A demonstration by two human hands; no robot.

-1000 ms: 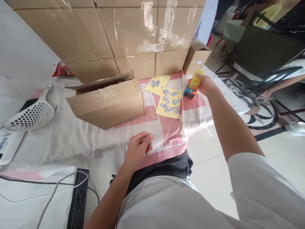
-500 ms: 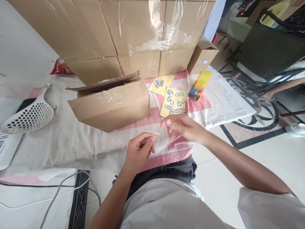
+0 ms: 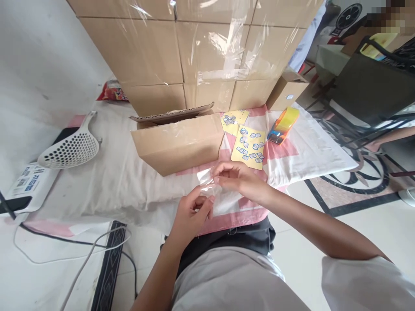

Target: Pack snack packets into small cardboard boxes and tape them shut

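Observation:
Between my two hands is a small piece of clear plastic film (image 3: 207,185) that catches the light; whether it is tape or a bag I cannot tell. My left hand (image 3: 194,209) pinches its lower edge between thumb and fingers. Pressed together on its upper right side are the thumb and fingers of my right hand (image 3: 235,177). Just beyond them lies a yellow sheet with small blue-outlined pictures (image 3: 249,147), partly over another yellow sheet (image 3: 234,122). An open cardboard box (image 3: 181,147) stands left of the sheets.
Taped cardboard boxes (image 3: 210,56) form a wall at the back. An orange and yellow tape roll (image 3: 284,125) stands right of the sheets, near a smaller box (image 3: 287,91). A white perforated scoop (image 3: 73,149) and a red packet (image 3: 113,91) are at left. Another person sits near a dark chair (image 3: 366,82).
My right hand has come down and left to the clear film and closed on it beside my left hand. The film now shows spread out. The view has shifted left.

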